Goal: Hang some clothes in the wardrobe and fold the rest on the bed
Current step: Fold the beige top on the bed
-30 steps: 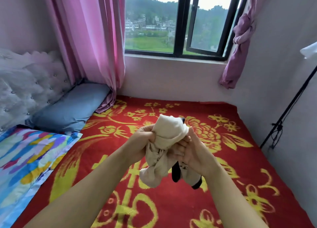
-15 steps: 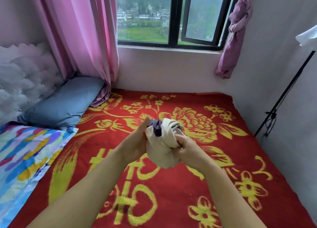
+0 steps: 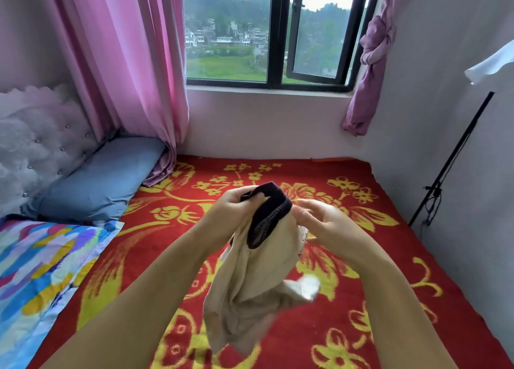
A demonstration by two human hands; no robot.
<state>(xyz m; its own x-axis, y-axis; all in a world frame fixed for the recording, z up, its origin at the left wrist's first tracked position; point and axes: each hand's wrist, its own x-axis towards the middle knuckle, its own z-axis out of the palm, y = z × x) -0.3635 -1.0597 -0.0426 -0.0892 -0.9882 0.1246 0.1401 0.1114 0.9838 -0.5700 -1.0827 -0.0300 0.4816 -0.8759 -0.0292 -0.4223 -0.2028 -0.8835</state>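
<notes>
1. Gripping the dark trim of a cream garment (image 3: 250,279), the left hand (image 3: 236,210) has its fingers curled round the band at the garment's top
2. Right hand (image 3: 319,224) sits just beside the trim on the other side; its fingers are relaxed and slightly spread, and whether they touch the cloth cannot be told
3. Garment hangs bunched from the left hand, held in the air above the middle of the bed (image 3: 375,271), its lower folds blurred
4. Bed carries a red cover with yellow flowers
5. Blue pillow (image 3: 103,179) lies at the bed's far left corner against the headboard; a multicoloured pillow (image 3: 41,263) lies along the left edge
6. Pink curtain (image 3: 125,62) hangs left of the window (image 3: 267,35)
</notes>
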